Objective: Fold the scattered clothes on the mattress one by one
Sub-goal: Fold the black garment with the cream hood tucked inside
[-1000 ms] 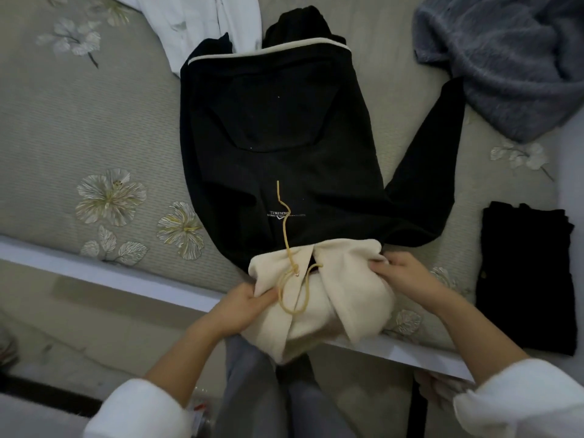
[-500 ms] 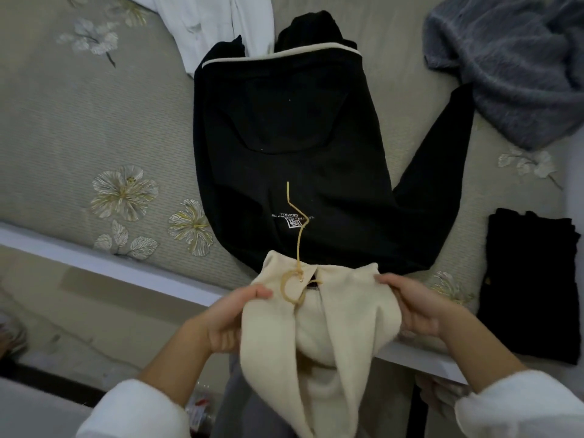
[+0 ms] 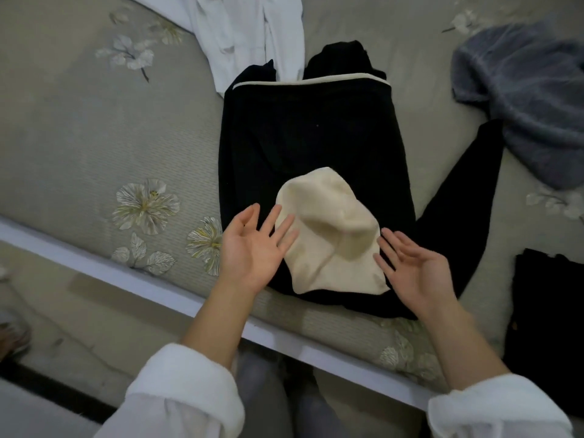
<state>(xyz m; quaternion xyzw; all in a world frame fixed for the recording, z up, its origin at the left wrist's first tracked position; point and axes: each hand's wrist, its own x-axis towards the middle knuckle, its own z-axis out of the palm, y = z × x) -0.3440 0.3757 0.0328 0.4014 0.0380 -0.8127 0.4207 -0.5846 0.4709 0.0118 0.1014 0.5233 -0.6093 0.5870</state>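
Our black hoodie (image 3: 309,137) lay flat on the mattress (image 3: 94,137), with its cream hood (image 3: 328,229) folded onto it. We held our left hand (image 3: 252,248) and right hand (image 3: 414,273) at the 2 sides of the hood. Each grip was wide open, palm up, holding nothing.

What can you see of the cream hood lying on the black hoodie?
The hood is cream, soft and fleecy-looking, rounded, with a shallow dent in the middle. It lies flat on the black hoodie. The left hand and right hand hover open at its sides; whether they touch it is unclear.
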